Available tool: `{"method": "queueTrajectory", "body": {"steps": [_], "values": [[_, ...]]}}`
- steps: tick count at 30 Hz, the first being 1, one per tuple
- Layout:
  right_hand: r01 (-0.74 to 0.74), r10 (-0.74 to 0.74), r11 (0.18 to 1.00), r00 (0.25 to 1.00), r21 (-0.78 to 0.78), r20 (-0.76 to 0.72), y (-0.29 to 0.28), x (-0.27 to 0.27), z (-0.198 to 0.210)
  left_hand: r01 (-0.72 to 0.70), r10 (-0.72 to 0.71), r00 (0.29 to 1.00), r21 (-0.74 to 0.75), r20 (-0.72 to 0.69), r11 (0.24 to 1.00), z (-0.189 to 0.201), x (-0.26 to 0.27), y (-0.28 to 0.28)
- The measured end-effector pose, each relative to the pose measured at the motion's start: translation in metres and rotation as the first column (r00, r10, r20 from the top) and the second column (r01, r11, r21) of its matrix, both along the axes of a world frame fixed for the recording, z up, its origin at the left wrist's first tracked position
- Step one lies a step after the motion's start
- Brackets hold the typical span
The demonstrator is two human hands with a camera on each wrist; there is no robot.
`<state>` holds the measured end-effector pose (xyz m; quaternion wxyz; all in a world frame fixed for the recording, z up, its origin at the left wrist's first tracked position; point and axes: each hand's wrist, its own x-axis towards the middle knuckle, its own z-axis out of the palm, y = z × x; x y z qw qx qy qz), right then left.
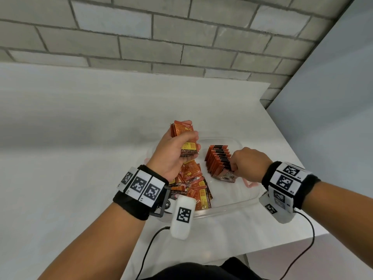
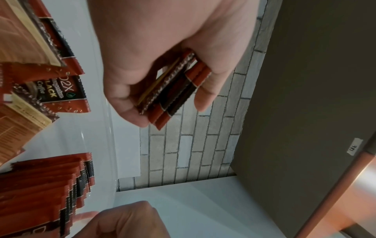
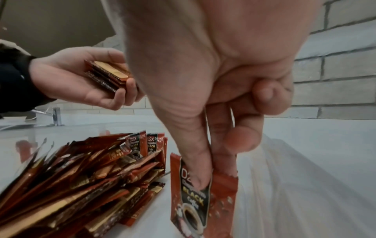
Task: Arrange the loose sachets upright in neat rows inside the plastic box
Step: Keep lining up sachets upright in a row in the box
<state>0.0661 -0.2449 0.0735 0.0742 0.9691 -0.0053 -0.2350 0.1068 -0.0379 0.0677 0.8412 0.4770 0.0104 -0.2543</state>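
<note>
Head view: a white worktop (image 1: 80, 138) runs along a grey brick wall (image 1: 161, 33), and a clear, shallow plastic box (image 1: 232, 205) sits near its right front corner. Inside the box, toward its left wall, lies a loose heap of red-orange coffee sachets (image 1: 193, 186); toward the right wall stands an upright row of the same sachets (image 1: 219, 160), packed face to face. The left hand (image 1: 171, 152) hangs above the heap with fingers and thumb curled round a small stack of sachets (image 1: 184, 136), held on edge. The right hand (image 1: 250, 160) is at the near end of the row, thumb and forefinger pinching the top of one red and black sachet (image 3: 195, 201), which stands upright on the box floor, just beside the row.
</note>
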Motion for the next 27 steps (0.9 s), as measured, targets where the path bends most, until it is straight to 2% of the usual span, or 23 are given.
{"method": "queueTrajectory", "body": {"steps": [7,14,27], "values": [[-0.035,0.033,0.997,0.999,-0.069,-0.028,0.0041,0.0026,-0.0046,0.013,-0.013,1.0,0.011,-0.009,1.0,-0.0017,-0.0011,0.0025],[-0.06,0.058,0.995,0.998,-0.074,-0.027,0.0067,0.0041,-0.005,0.021,-0.021,1.0,0.001,-0.016,1.0,-0.0014,-0.0019,0.0027],[-0.079,0.083,0.989,0.996,-0.123,0.027,0.0067,0.0028,-0.0002,0.031,-0.032,0.999,-0.029,-0.021,0.999,-0.0039,-0.0029,0.0023]]}}
